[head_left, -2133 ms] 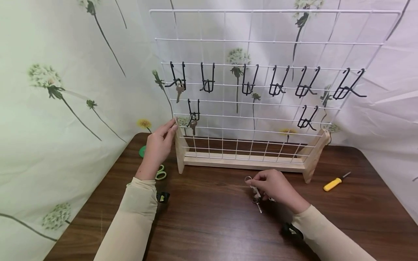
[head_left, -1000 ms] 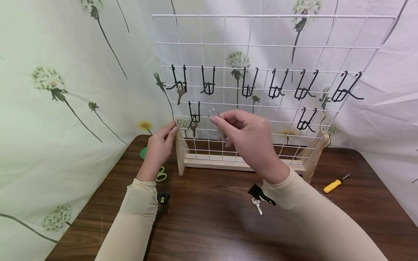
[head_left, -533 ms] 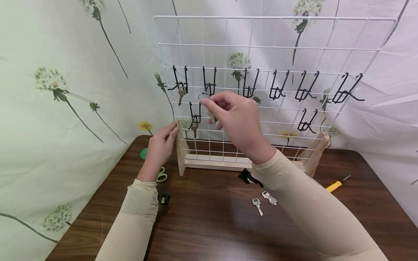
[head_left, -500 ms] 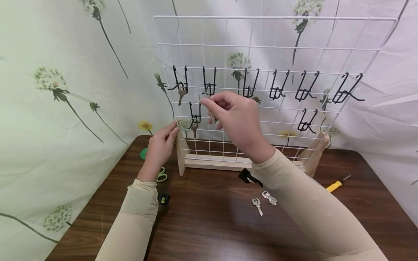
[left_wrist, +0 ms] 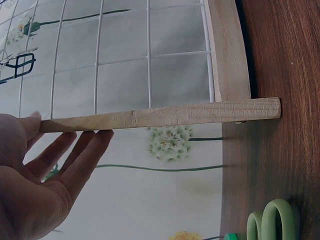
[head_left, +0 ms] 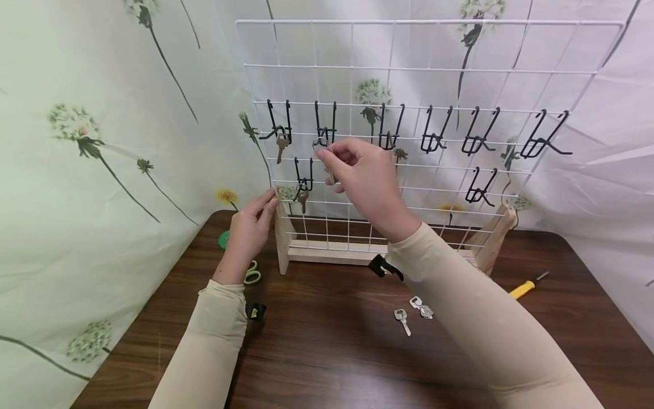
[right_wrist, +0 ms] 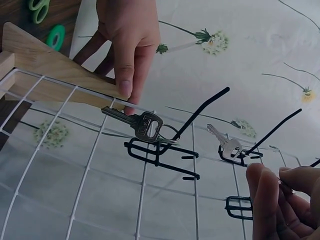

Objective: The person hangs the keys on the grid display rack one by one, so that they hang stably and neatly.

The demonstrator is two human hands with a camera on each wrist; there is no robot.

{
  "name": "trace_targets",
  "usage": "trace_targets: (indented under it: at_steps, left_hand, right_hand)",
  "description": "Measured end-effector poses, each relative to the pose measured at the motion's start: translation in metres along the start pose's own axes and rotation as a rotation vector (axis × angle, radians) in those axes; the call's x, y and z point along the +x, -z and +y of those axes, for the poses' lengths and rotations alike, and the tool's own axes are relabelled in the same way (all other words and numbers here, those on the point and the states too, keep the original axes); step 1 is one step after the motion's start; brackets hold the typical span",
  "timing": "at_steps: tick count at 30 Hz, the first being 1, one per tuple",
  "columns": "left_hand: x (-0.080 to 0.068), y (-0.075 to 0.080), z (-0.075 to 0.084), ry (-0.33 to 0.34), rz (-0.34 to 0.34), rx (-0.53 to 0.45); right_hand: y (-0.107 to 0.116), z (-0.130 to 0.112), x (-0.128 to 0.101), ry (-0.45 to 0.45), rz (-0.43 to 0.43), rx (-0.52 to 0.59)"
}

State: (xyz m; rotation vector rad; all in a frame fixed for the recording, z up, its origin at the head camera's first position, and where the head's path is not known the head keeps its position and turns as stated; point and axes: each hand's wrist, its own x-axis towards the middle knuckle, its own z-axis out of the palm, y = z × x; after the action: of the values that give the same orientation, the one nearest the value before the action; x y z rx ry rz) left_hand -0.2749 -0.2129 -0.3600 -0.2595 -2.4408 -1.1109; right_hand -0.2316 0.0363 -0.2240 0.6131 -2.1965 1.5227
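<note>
The right hand (head_left: 365, 176) pinches a key ring with its key (head_left: 331, 173) between thumb and fingertips, right at the tip of the second black hook (head_left: 325, 132) in the top row of the white wire grid (head_left: 429, 68). The left hand (head_left: 250, 227) lies open, straight fingers pressed to the wooden side post (head_left: 281, 236) at the grid's left edge. The risk, as I judge it, is a miss: the ring is thin and the hook's prong short, so if the ring slides past the tip instead of over it, the key drops behind or below the hand — possibly knocking the key (head_left: 302, 197) hanging on the lower hook just beside it. A hard push could also tip the rack if the left hand eases off. Whether the ring is over the prong cannot be told; the fingers cover the contact, and in the right wrist view the ring is hidden inside the fingertips (right_wrist: 262, 192). Two loose keys (head_left: 414, 312) lie on the counter (head_left: 327, 352) under the right forearm.
</note>
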Motion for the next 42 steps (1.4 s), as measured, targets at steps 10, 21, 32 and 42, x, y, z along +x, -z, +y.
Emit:
trace_targets:
  at_steps: [10, 21, 32, 42]
  left_hand:
    - [0.000, -0.001, 0.000, -0.007, 0.008, -0.004]
    - [0.000, -0.001, 0.000, 0.006, 0.004, 0.005]
    - [0.002, -0.003, -0.001, -0.002, 0.007, -0.001]
    - [0.002, -0.002, -0.001, -0.001, 0.018, -0.002]
  right_hand:
    - [-0.004, 0.009, 0.007, -0.060, 0.003, -0.033]
    - [-0.001, 0.018, -0.001, -0.088, -0.045, -0.034]
    - [0.024, 0.028, -0.037, -0.136, -0.090, -0.153]
    - [0.049, 0.060, -0.079, -0.215, -0.138, -0.236]
